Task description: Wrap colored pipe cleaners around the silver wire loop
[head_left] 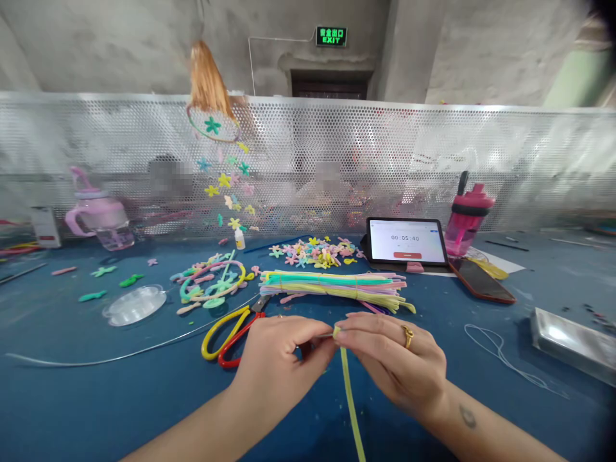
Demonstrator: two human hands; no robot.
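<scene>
My left hand (pixel 283 353) is closed in a pinch on a thin, grey, metal-looking rod (pixel 326 335), mostly hidden by the fingers. Against it, my right hand (pixel 402 359) pinches the top of a pale yellow pipe cleaner (pixel 351 401). The upper end of this stem bends over at the fingertips, where both hands meet, and its long tail hangs down towards the table's front edge. Just behind the hands lies a bundle of coloured pipe cleaners (pixel 332 285). Scissors (pixel 228 337) with yellow and red handles rest beside my left hand.
Small fuzzy flowers (pixel 312 252) are heaped behind the bundle. A wrapped hoop (pixel 212 282), clear dish (pixel 137 305) and long wire (pixel 144 350) lie left. A tablet (pixel 407 240), phone (pixel 482 280), pink bottle (pixel 469 218) and metal box (pixel 575 343) are right. A perforated screen (pixel 298 141) stands behind.
</scene>
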